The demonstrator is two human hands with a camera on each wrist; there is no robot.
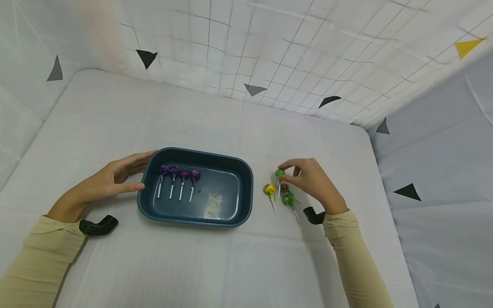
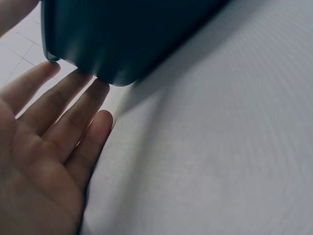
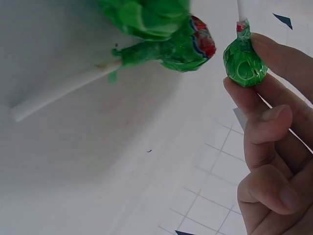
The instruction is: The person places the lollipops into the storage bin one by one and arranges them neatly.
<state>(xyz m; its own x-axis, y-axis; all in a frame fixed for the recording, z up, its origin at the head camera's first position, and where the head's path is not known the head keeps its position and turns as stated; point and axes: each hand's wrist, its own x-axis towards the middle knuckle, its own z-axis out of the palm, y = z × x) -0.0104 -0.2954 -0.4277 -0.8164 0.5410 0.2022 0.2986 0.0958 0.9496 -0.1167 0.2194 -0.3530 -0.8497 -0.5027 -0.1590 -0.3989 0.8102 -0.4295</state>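
Observation:
My left hand [image 1: 111, 179] rests at the left end of a dark blue tray [image 1: 246, 184], its straight fingertips [image 2: 100, 85] touching the outer wall. Inside the tray, several purple-wrapped lollipops [image 1: 185, 173] lie in a row on the left side, white sticks toward me. Between thumb and fingertips my right hand [image 1: 312, 177] pinches a green-wrapped lollipop [image 3: 244, 63] by its head. Below that hand, two more green lollipops lie on the table, one [image 1: 288, 199] nearer me and one with a red patch [image 3: 188, 46]. A yellow lollipop [image 1: 269, 189] lies just left of them.
The table [image 1: 192, 265] has a white cover. A white grid-lined sheet [image 1: 239, 47] with dark triangles stands behind it, and a pale sheet [image 1: 439, 149] hangs at the right. Black wrist devices [image 1: 99, 226] sit by both sleeves.

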